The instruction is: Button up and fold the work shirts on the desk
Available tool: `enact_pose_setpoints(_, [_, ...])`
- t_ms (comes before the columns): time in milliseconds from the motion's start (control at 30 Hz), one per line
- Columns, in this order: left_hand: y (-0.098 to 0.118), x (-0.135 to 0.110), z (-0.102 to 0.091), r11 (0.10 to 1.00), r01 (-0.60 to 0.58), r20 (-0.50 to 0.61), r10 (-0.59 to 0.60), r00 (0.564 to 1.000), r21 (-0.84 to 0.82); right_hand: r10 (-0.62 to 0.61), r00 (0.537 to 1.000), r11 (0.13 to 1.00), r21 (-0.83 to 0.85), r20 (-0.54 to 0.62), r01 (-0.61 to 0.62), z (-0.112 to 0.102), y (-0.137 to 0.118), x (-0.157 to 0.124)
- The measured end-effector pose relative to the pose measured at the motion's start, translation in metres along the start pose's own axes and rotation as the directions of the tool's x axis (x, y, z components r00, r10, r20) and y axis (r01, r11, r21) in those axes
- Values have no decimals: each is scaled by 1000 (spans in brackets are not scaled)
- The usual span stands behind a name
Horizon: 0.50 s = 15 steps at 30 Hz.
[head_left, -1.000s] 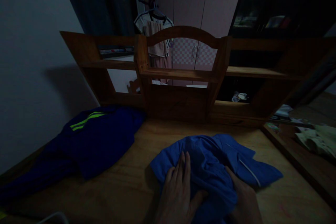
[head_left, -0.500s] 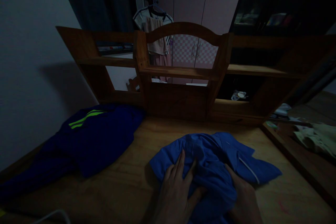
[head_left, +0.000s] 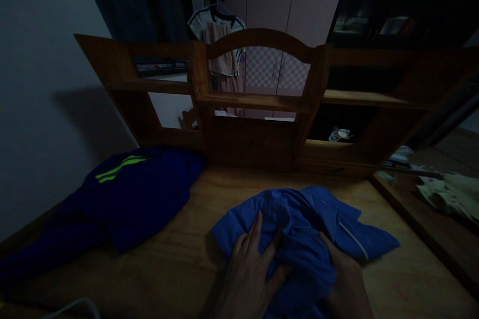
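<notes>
A crumpled blue garment [head_left: 299, 239] with a strip of white piping lies on the wooden desktop in front of me. My left hand [head_left: 250, 269] rests on its left part, fingers spread and lying over the cloth. At the garment's right side, my right hand [head_left: 348, 274] has its thumb on top of the cloth, while the other fingers are hidden underneath. Farther left lies a dark blue garment [head_left: 149, 204] with bright green stripes, apart from both hands.
Along the back of the desktop [head_left: 179, 259] stands a wooden shelf unit [head_left: 258, 102]. A white cord [head_left: 84, 302] curves at the lower left. Pale cloth [head_left: 449, 194] lies on a surface at the right. Clothes hang on a stand [head_left: 217, 25] behind the shelves.
The hands and the blue garment keep nearly the same position. The whole view has shifted very slightly.
</notes>
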<state>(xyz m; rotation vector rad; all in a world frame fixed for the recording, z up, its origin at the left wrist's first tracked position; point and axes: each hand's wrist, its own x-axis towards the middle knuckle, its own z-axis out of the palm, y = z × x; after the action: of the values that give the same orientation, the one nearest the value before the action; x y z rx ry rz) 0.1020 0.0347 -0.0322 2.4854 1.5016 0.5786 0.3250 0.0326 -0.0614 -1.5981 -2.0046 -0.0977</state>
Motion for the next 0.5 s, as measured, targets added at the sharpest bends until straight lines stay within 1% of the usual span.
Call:
enact_pose_setpoints(100, [0, 1, 1, 1000, 12, 11, -12, 1000, -4, -11, 1000, 1000, 11, -7, 11, -1, -1, 1])
enact_pose_setpoints(267, [0, 0, 3, 1000, 4, -2, -4, 1000, -11, 20, 999, 1000, 20, 44, -21, -3, -2, 2])
enact_pose_setpoints(433, [1, 0, 4, 1000, 1, -20, -2, 1000, -19, 34, 998, 999, 34, 56, -36, -2, -1, 1])
enact_pose_setpoints(500, [1, 0, 3, 1000, 9, -15, -9, 1000, -24, 19, 998, 999, 27, 65, -21, -1, 1, 0])
